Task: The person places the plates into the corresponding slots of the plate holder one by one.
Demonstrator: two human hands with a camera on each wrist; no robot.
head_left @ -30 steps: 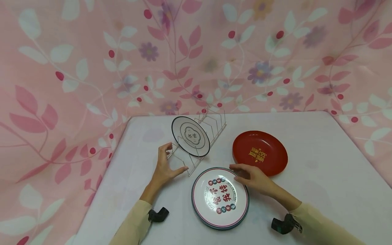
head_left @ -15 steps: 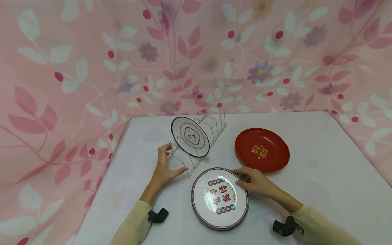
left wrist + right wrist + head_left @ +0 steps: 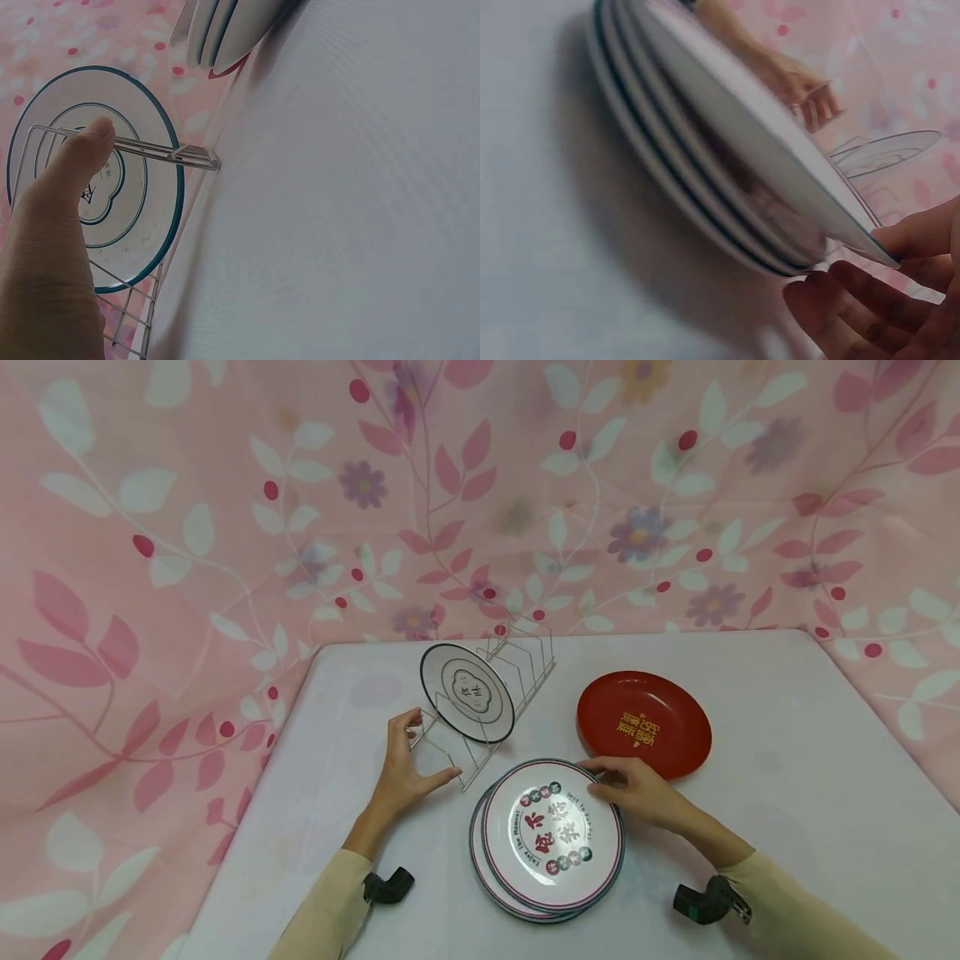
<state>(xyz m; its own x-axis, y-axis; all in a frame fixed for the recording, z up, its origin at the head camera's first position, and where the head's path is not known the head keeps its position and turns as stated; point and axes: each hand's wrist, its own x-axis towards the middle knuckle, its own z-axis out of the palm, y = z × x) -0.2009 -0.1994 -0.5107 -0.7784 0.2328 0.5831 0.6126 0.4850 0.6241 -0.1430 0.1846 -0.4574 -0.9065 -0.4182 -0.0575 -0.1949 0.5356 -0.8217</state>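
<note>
My left hand (image 3: 397,781) grips the near end of a wire dish rack (image 3: 180,154), thumb on one side and fingers on the other. A white plate with a dark rim (image 3: 480,689) stands tilted in the rack. In front, my right hand (image 3: 641,789) pinches the right edge of a white plate with red lettering (image 3: 525,881). The right wrist view shows this plate tilted up from the stacked plates (image 3: 667,176) below, with a gap on the hand's side. There my thumb (image 3: 922,232) lies on the plate's face and fingers are under its rim.
A red oval plate with gold characters (image 3: 663,735) lies behind my right hand. Several wire slots stand behind the racked plate. All rests on a white-covered table (image 3: 795,827), backed by a pink floral cloth (image 3: 300,568).
The top plate has risen off the stack and shifted up and right with my right hand, baring the plate rim below. The red plate slid slightly away to the right. My left hand stays still.
</note>
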